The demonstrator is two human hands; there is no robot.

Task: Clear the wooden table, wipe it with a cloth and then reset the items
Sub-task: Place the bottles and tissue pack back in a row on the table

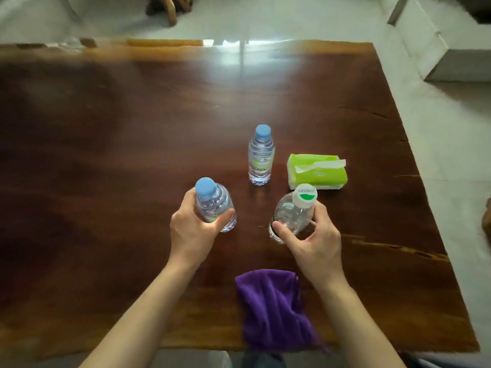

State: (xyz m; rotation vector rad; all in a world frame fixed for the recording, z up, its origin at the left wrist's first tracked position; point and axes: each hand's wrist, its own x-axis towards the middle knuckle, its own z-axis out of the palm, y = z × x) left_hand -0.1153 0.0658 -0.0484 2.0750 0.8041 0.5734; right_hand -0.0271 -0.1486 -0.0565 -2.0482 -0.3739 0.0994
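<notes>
From the head camera, the left hand (pixel 191 229) is wrapped around a small clear water bottle with a blue cap (pixel 214 205), fingers curled over its ribbed body just under the shoulder, thumb on the side nearer the person. The right hand (pixel 313 241) grips a rounder clear bottle with a white and green cap (pixel 291 212), which leans toward the person; its thumb presses the lower wall and the other fingers close near the neck. Whether either base rests on the wooden table (pixel 106 155) cannot be told. Beyond both sets of fingertips a second blue-capped bottle (pixel 261 156) stands upright and untouched, and just past the right fingers lies a green tissue pack (pixel 317 171). Behind the right wrist, toward the person, a purple cloth (pixel 271 309) sits crumpled at the table's near edge. The bottles look thin-walled, light and smooth, probably a little slippery and apt to dent, so a mid-body hold seems safest. The pack should be soft and squashy, best pinched across its width; the cloth is limp and can be bunched anywhere.
</notes>
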